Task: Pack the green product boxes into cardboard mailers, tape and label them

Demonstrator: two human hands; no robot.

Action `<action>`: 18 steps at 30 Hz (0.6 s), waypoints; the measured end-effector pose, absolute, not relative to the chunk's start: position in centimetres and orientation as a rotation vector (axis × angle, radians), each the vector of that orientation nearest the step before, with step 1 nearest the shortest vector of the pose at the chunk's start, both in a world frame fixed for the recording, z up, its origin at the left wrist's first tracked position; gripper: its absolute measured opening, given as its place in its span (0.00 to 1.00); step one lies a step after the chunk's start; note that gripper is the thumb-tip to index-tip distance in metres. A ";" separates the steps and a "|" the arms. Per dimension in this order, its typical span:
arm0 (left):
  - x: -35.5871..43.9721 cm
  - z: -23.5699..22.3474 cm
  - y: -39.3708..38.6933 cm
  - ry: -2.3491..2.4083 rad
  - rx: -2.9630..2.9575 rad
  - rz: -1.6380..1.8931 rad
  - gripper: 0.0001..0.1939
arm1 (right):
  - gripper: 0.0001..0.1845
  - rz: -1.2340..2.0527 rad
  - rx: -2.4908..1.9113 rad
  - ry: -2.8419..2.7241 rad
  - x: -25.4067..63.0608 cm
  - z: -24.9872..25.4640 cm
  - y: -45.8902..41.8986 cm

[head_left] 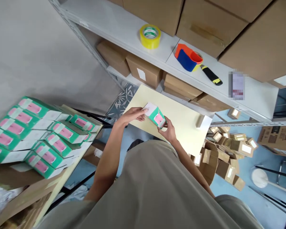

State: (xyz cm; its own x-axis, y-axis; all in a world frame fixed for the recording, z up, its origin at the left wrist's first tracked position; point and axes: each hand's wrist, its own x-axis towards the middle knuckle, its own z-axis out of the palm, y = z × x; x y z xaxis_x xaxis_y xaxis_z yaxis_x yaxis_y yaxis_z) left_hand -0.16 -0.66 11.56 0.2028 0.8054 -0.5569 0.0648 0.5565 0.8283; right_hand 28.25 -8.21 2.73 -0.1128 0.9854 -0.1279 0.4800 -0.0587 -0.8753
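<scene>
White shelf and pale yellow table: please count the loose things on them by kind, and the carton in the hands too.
Yellow tape roll: 1
Tape dispenser, red and blue: 1
Utility knife, black and yellow: 1
Green and pink carton, held by left hand and right hand: 1
Small brown box on the table: 1
Total: 5

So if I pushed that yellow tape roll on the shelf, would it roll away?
Probably not: the yellow tape roll lies flat on the shelf, so it would likely slide. It looks stiff and ring-shaped; tipped on edge, it could well roll.
</scene>
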 end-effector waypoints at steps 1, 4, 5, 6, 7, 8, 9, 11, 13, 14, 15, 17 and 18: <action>0.7 11.2 0.2 1.302 0.852 0.617 0.38 | 0.49 1.136 -1.608 -1.592 28.6 2.7 -8.1; 3.1 10.0 1.9 1.347 0.834 0.617 0.36 | 0.52 1.148 -1.728 -1.494 29.3 2.9 -7.8; 3.7 9.6 2.3 1.351 0.834 0.629 0.36 | 0.52 1.141 -1.764 -1.477 29.5 3.0 -7.7; 4.3 9.3 2.6 1.350 0.833 0.651 0.37 | 0.51 1.131 -1.795 -1.465 29.6 3.2 -7.6; 4.8 9.0 2.9 1.345 0.834 0.682 0.37 | 0.50 1.121 -1.821 -1.456 29.7 3.5 -7.6; 5.3 8.7 3.3 1.335 0.833 0.719 0.38 | 0.48 1.115 -1.844 -1.447 29.7 3.9 -7.5; 5.8 8.4 3.6 1.317 0.829 0.756 0.38 | 0.46 1.113 -1.867 -1.436 29.5 4.3 -7.5; 6.7 8.0 4.3 1.256 0.809 0.800 0.39 | 0.42 1.113 -1.917 -1.402 29.0 5.3 -7.5; 7.4 7.6 5.0 1.184 0.775 0.815 0.39 | 0.39 1.115 -1.956 -1.344 28.1 6.5 -7.4; 7.7 7.4 5.3 1.152 0.758 0.819 0.39 | 0.38 1.120 -1.964 -1.305 27.7 7.0 -7.3; 7.8 7.2 5.6 1.122 0.741 0.825 0.39 | 0.37 1.132 -1.957 -1.257 27.4 7.6 -7.1; 7.8 7.0 6.1 1.056 0.714 0.838 0.39 | 0.36 1.215 -1.883 -1.122 26.8 8.6 -6.7; 7.7 6.8 6.3 1.016 0.697 0.835 0.39 | 0.36 1.295 -1.810 -1.034 26.7 9.0 -6.5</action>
State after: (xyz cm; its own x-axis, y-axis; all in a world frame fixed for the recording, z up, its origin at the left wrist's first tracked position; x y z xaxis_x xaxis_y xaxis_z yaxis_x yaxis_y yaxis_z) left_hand 7.68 6.28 6.84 0.2832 0.8524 -0.4394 -0.2656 0.5100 0.8181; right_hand 26.66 -6.54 8.96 0.1912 0.8859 -0.4227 0.2161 -0.4581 -0.8622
